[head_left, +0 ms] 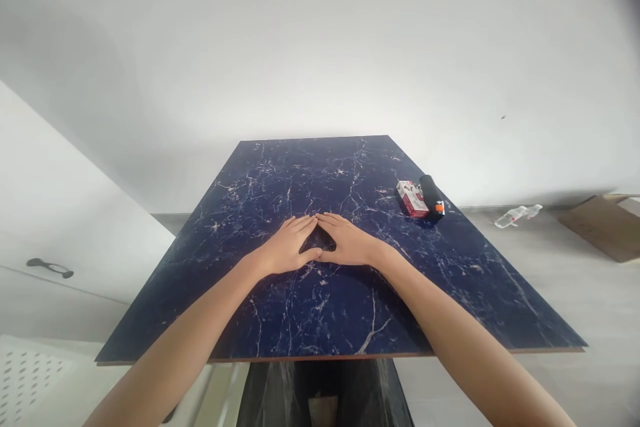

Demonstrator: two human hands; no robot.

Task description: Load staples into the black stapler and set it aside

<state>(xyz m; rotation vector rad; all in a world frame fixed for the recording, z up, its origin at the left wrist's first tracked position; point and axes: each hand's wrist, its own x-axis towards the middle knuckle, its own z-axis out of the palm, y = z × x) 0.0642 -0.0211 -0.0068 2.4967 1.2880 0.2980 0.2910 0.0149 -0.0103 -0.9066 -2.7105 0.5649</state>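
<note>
Where the left hand point(289, 245) and the right hand point(350, 240) meet, fingertips and thumbs frame a roughly triangular gap above the middle of the table point(310, 170). Each hand lies palm down, fingers extended, on the tabletop. The forearms cross the near edge, a thin brown strip. Marbled surface extends from the fingertips to the far edge, and from each hand outward to the left and right edges. Contact between the far edge and the wall point(320, 47) cannot be determined.

Count of items on the table: 1 red-and-white carton point(413, 199) and 1 black cylinder point(429, 190) with an orange mark. These stand out beyond the right hand, well apart from it; the cylinder is just beside the carton, on the side toward the right edge. Count of items on the floor point(545, 273), right side: 1 clear bottle point(519, 215), lying down, and 1 cardboard box point(603, 227), farther right.

The tabletop is dark blue with white veining. The wall is pale and the floor light grey. At the left, 1 dark handle point(50, 268) is fixed to a white panel point(60, 187).
</note>
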